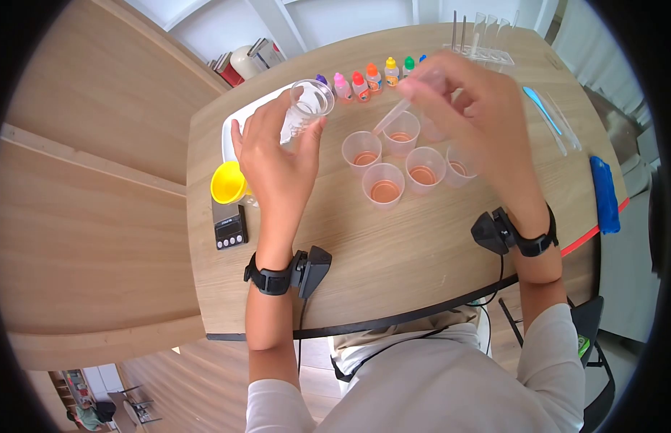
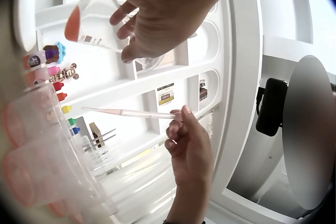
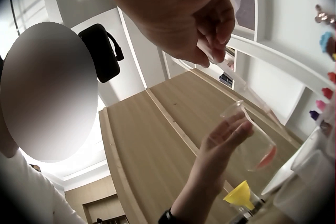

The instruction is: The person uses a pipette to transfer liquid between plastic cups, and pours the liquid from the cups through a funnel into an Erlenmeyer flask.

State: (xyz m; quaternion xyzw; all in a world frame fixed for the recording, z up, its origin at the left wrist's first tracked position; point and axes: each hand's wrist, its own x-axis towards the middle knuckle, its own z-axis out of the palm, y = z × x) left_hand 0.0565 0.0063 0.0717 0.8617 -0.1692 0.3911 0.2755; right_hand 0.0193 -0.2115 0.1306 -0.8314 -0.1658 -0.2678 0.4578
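Observation:
My left hand (image 1: 274,148) holds a clear beaker (image 3: 256,148) up above the left side of the table, fingers and thumb around its wall. A little red liquid lies in the bottom of the beaker, which looks tilted in the right wrist view. Raised over the cups, my right hand (image 1: 483,108) pinches a clear plastic dropper (image 2: 136,113) near its bulb end. Pinkish liquid shows inside the dropper's stem, and its tip overlaps the rims of two cups in the head view. Several translucent plastic cups (image 1: 384,189) stand grouped below, each with shallow reddish liquid.
Small dye bottles (image 1: 361,88) line the back, near a white tray (image 1: 229,137). A yellow funnel (image 1: 229,182) and a black scale (image 1: 231,229) sit at the left. Back right holds a test tube rack (image 1: 487,54); rightward lie a blue stirrer (image 1: 542,110) and a blue pouch (image 1: 604,193).

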